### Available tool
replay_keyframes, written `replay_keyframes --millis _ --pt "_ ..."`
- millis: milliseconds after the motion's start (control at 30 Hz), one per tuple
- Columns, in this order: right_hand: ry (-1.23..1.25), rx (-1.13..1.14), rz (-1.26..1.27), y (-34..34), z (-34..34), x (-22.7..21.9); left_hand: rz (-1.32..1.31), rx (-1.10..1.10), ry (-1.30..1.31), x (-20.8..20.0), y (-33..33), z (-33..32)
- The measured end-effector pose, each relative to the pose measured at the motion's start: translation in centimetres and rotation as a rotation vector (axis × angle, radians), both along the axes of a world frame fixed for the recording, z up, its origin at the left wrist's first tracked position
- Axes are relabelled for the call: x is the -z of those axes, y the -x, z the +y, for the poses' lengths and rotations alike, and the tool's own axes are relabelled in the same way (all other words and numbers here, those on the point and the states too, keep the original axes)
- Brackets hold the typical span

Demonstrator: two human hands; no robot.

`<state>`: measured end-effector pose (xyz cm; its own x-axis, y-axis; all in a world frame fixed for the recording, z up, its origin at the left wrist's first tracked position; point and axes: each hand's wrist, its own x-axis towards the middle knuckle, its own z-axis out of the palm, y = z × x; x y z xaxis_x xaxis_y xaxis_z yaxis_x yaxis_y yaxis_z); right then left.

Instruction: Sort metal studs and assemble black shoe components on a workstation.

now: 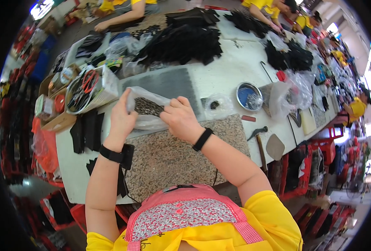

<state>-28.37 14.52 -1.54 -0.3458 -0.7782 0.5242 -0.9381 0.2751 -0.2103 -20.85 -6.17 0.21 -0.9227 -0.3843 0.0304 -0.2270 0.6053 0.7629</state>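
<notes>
A clear plastic bag is held spread at its mouth between my two hands, above the near edge of a dark grey mat. Inside it lies a heap of small dark metallic pieces, too small to name. My left hand grips the bag's left rim between thumb and fingers. On the other side, the curled fingers of my right hand pinch the right rim. Below the bag, a speckled stone slab lies on the white table.
Right of the slab are a hammer, a metal bowl and another small plastic bag. A box of scissors and tools stands at the left. Black material is piled farther back, where people in yellow work.
</notes>
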Motion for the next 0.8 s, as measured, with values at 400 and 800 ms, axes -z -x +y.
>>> replay_keyframes --millis 400,800 --pt "-0.058 0.28 -0.548 -5.4 14.7 8.6 -0.558 0.419 -0.307 5.4 -15.2 2.4" --pt "-0.241 0.493 -0.395 8.6 14.1 10.8 -0.46 -0.014 -0.297 10.3 -28.2 4.7"
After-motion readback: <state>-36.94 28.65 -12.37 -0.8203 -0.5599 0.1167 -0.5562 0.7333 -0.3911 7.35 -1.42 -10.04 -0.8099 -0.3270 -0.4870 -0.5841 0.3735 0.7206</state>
